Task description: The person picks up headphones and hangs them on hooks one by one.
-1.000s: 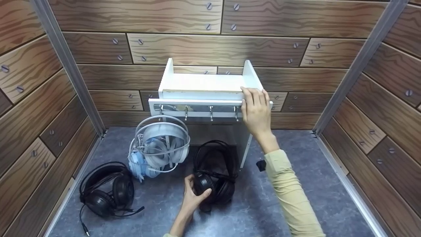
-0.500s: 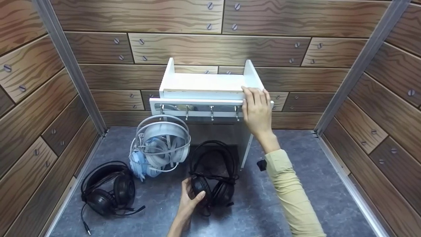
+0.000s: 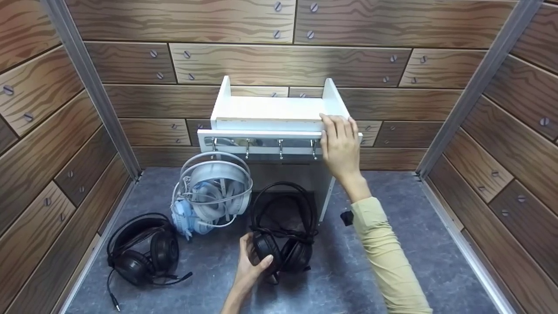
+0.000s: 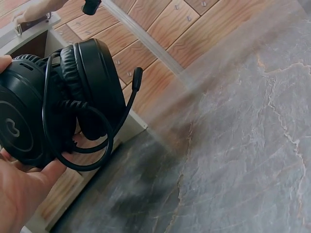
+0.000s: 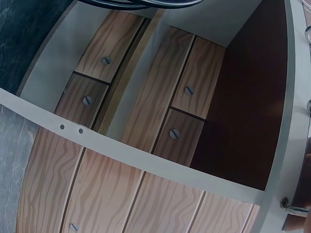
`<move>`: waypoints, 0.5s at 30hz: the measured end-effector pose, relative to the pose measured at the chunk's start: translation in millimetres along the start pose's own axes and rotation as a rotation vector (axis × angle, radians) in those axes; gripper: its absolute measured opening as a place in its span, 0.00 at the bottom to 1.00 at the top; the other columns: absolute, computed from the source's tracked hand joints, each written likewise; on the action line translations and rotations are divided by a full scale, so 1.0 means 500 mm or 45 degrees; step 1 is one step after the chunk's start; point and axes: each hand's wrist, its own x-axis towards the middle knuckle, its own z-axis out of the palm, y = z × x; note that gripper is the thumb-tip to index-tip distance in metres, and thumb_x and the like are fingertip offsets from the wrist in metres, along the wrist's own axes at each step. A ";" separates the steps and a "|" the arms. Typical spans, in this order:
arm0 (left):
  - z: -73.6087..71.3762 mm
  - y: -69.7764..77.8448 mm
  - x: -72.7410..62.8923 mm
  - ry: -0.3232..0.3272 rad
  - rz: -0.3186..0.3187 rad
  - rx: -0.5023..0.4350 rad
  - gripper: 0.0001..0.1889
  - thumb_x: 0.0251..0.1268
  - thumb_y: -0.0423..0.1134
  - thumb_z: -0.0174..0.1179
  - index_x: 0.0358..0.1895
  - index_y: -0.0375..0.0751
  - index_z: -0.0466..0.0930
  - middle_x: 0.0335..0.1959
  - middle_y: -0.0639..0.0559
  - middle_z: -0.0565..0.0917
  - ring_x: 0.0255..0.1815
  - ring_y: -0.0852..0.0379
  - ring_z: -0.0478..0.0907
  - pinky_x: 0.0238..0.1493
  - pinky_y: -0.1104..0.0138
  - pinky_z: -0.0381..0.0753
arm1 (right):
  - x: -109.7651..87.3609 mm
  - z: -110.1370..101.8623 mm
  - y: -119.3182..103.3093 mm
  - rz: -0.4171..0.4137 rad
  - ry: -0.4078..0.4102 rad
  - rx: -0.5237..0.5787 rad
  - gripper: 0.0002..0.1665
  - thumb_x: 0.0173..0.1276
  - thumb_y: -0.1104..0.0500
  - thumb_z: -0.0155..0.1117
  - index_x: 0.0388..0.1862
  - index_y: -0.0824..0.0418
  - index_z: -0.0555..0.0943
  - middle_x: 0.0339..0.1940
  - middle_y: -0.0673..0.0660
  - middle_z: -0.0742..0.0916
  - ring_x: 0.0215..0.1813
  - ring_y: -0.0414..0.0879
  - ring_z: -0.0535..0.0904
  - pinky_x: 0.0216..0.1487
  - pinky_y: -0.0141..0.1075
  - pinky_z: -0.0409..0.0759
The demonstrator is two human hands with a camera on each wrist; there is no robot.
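Note:
In the head view, my left hand [image 3: 250,264] grips black headphones [image 3: 298,253] by the left ear cup, low in front of a white hook rack [image 3: 261,124]. The left wrist view shows my fingers and thumb around that cup, with a mic boom [image 4: 137,77] sticking out and the cable bundled. My right hand [image 3: 342,152] holds the rack's hook rail [image 3: 261,134] at its right end, fingers over the top and thumb at the front. White headphones [image 3: 218,170] hang at the rail's left end. The three hooks [image 3: 280,149] to their right carry nothing.
Another pair of black headphones [image 3: 141,257] lies on the grey floor [image 3: 200,279] at the left, its plug trailing forward. Light blue headphones [image 3: 185,216] show beside the white pair. A small black object [image 3: 346,219] lies right of the rack. Wood-patterned walls [image 3: 279,65] enclose the space.
The held black headphones have shifted slightly left and turned, so both cups face forward more and the headband stands wider in view. My right hand stays on the rail.

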 end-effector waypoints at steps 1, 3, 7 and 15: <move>0.000 0.002 0.000 0.002 0.012 0.019 0.40 0.51 0.29 0.70 0.67 0.29 0.58 0.65 0.36 0.72 0.64 0.59 0.72 0.65 0.67 0.71 | 0.000 0.000 0.000 -0.001 -0.002 0.000 0.24 0.78 0.57 0.47 0.69 0.59 0.74 0.57 0.61 0.80 0.64 0.57 0.73 0.77 0.51 0.57; 0.000 0.004 -0.001 0.009 0.033 0.057 0.41 0.49 0.29 0.71 0.67 0.29 0.58 0.64 0.36 0.72 0.64 0.60 0.71 0.65 0.66 0.71 | -0.001 0.000 0.001 0.000 -0.001 -0.001 0.24 0.78 0.57 0.47 0.69 0.59 0.74 0.57 0.61 0.80 0.64 0.57 0.73 0.77 0.51 0.57; 0.001 0.007 0.000 0.022 0.097 0.078 0.42 0.46 0.29 0.73 0.66 0.29 0.59 0.63 0.38 0.72 0.64 0.60 0.72 0.66 0.68 0.70 | -0.002 -0.001 0.002 -0.002 0.004 0.002 0.24 0.79 0.57 0.47 0.69 0.59 0.74 0.57 0.61 0.80 0.64 0.57 0.73 0.77 0.52 0.57; -0.009 0.024 0.000 0.104 0.186 0.091 0.44 0.42 0.27 0.73 0.66 0.27 0.59 0.65 0.35 0.68 0.68 0.58 0.69 0.67 0.73 0.67 | 0.000 0.004 0.001 -0.001 0.023 0.021 0.24 0.78 0.57 0.48 0.69 0.59 0.75 0.56 0.61 0.81 0.64 0.57 0.73 0.77 0.51 0.57</move>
